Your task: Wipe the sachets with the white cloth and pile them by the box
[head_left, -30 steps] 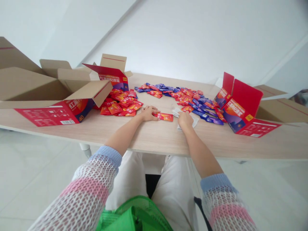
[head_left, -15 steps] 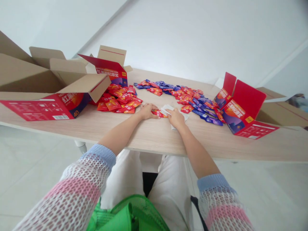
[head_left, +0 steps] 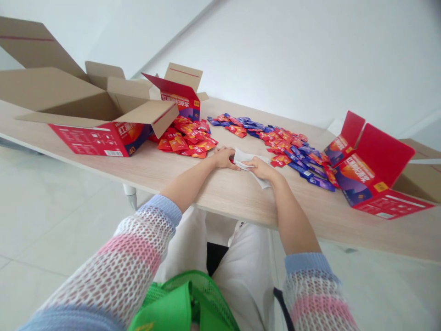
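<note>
My left hand (head_left: 224,158) and my right hand (head_left: 262,168) meet at the middle of the wooden table (head_left: 223,193). Both are closed on a white pouch (head_left: 248,162) that lies between them on the tabletop. The red sachet seen earlier under the hands is hidden now. A heap of red sachets (head_left: 188,138) lies just left of my left hand. A long spread of red and purple sachets (head_left: 279,142) runs behind and to the right of my right hand.
An open red-and-cardboard box (head_left: 99,119) lies at the left, with a smaller open red box (head_left: 181,96) behind the red heap. Two open red boxes (head_left: 372,177) stand at the right, beside a cardboard carton (head_left: 418,172). A green mesh bag (head_left: 186,303) rests on my lap.
My right hand drew the white pouch left to meet my left hand and the red sachet it held; both now grip the pouch. The camera view swung to the left.
</note>
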The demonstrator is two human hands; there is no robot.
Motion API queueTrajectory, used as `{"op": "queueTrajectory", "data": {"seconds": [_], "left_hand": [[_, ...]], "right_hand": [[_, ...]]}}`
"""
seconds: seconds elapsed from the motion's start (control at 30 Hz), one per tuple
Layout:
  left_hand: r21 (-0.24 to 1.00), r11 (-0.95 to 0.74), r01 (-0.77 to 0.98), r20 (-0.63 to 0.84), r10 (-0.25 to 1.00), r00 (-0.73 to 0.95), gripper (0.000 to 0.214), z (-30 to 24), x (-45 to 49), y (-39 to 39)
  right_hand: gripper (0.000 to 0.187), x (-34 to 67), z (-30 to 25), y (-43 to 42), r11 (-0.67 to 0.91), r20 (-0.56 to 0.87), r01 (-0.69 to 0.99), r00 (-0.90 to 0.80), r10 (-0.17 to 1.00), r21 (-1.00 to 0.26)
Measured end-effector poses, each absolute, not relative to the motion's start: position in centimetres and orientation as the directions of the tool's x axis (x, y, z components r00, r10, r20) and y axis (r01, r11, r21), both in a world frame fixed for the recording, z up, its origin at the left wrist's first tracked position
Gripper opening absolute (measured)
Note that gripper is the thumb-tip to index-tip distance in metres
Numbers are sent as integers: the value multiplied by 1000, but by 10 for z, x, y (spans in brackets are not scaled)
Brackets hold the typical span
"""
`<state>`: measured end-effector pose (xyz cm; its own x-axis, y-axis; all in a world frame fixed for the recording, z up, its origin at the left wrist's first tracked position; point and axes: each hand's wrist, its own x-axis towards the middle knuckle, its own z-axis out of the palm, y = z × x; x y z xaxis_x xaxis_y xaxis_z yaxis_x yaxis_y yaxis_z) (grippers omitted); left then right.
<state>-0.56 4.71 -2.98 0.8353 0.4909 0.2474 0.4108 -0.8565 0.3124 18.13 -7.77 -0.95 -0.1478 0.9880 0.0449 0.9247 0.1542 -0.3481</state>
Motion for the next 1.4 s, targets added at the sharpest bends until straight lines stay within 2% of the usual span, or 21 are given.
{"op": "queueTrajectory", "data": {"seconds": [0.1, 0.17, 0.3, 0.4, 0.5, 0.6, 0.73, 0.8, 0.87, 0.93, 1.0, 1.1, 1.17, 1.4], "left_hand": [[335, -849, 409, 235, 496, 836, 62, -32, -6, 49], [355, -838, 413, 226, 506, 832, 59, -32, -5, 49], [374, -823, 428, 189, 520, 833, 63, -30, -5, 49], [387, -801, 456, 170, 549, 819, 72, -28, -5, 47], [395, -789, 471, 165, 565, 809, 75, -27, -5, 46], [391, -799, 457, 183, 554, 812, 74, -26, -6, 47], [401, -810, 429, 208, 536, 818, 72, -25, -6, 48], [404, -811, 423, 204, 531, 823, 66, -25, -6, 48], [400, -819, 412, 198, 516, 833, 52, -24, -5, 48], [410, -826, 388, 199, 496, 846, 42, -24, -4, 49], [451, -819, 354, 206, 481, 852, 49, -24, -4, 49], [521, -784, 339, 195, 495, 847, 81, -25, -5, 51], [537, -770, 344, 187, 507, 841, 95, -25, -6, 53], [556, -747, 366, 190, 542, 818, 99, -27, -6, 53]], "right_hand": [[42, 198, -11, -83, 146, -13, 889, -169, 986, -435], [41, 207, -11, -89, 67, -11, 895, -80, 997, -442], [41, 217, -14, -101, -195, 30, 921, 217, 976, -336], [41, 216, -16, -106, -469, 102, 856, 498, 861, -219], [40, 213, -16, -109, -585, 163, 786, 615, 772, -198], [41, 205, -12, -111, -544, 252, 801, 597, 762, -250], [44, 180, -4, -112, -316, 405, 916, 394, 825, -247], [44, 164, -3, -111, -164, 365, 967, 226, 903, -195], [44, 150, -4, -108, -26, 262, 989, 63, 963, -145], [46, 141, -7, -106, 13, 184, 994, 8, 983, -111], [49, 140, -8, -104, -57, 154, 994, 71, 986, -94], [51, 149, -9, -102, -223, 135, 969, 235, 962, -104], [49, 158, -10, -101, -327, 139, 937, 342, 929, -122], [44, 186, -14, -100, -589, 156, 786, 616, 772, -191]]}}
